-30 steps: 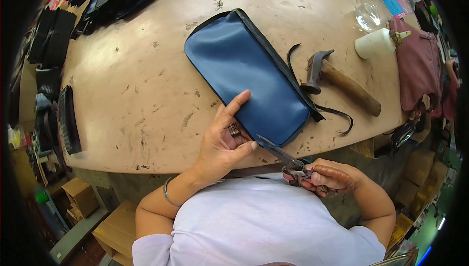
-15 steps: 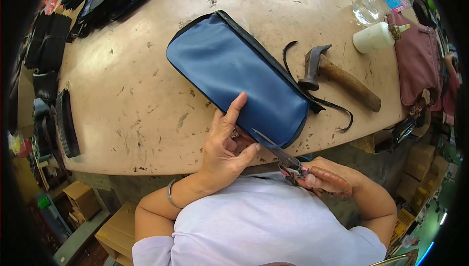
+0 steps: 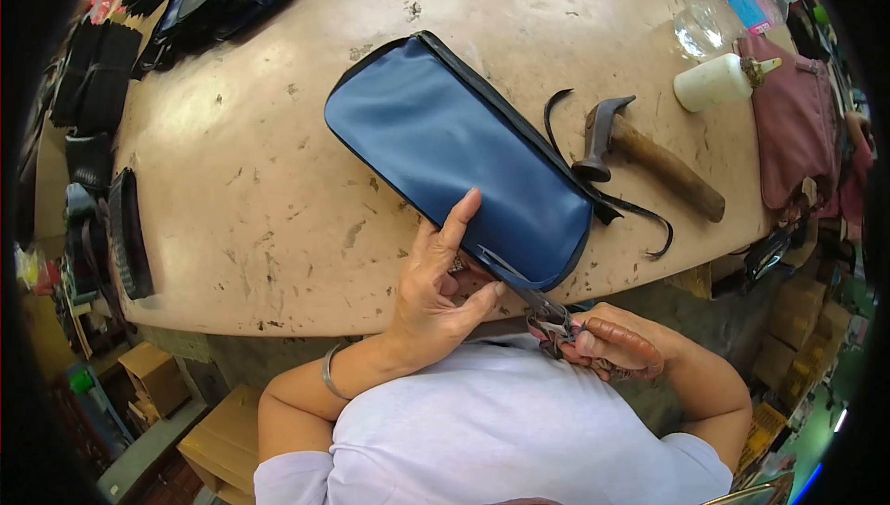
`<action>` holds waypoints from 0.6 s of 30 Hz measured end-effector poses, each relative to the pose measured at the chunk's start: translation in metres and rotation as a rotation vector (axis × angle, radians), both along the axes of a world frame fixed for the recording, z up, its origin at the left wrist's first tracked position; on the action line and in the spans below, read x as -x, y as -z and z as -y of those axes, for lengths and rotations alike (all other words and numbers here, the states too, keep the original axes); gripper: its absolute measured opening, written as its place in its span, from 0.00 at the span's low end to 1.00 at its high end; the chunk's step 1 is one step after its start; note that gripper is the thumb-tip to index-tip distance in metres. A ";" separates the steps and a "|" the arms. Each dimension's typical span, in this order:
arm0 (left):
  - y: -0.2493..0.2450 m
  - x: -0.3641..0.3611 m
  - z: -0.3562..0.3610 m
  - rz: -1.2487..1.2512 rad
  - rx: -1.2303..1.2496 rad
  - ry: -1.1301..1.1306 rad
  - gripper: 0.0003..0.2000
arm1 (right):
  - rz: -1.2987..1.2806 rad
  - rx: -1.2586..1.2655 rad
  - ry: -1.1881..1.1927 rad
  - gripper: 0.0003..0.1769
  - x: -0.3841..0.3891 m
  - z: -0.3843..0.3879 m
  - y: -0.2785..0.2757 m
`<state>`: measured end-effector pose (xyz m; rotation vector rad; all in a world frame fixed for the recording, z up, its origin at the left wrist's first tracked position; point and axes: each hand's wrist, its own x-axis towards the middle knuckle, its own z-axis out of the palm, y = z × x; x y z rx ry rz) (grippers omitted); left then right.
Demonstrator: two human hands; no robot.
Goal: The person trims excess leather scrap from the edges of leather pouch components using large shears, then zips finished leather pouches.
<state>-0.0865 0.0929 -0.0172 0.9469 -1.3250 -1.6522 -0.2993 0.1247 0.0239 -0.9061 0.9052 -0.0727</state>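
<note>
A blue pouch (image 3: 454, 143) with black edging and a black strip along its far long side lies slantwise on the table. My left hand (image 3: 440, 282) grips its near edge, index finger stretched over the blue face and the other fingers curled at the edge. In my right hand (image 3: 619, 343) is a pair of scissors (image 3: 542, 299), dark blades pointing up and left. The blades overlap the pouch's near edge beside my left thumb, with one tip over the blue face. The scissor handles are partly hidden in my fingers.
A hammer (image 3: 663, 162) with a wooden handle lies right of the pouch, near curled black strips (image 3: 640, 210). Beyond are a white glue bottle (image 3: 712, 84), a clear water bottle (image 3: 705, 27) and a dusty-pink bag (image 3: 795, 125). Dark folded pieces (image 3: 218, 4) are stacked at the far left.
The pouch, hammer and table sit slightly lower and further right in view. Both hands keep their hold, and the scissors stay at the pouch's near edge.
</note>
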 end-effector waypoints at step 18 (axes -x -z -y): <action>0.002 -0.006 0.003 -0.161 -0.101 -0.084 0.42 | 0.008 -0.024 -0.030 0.27 -0.002 0.005 0.002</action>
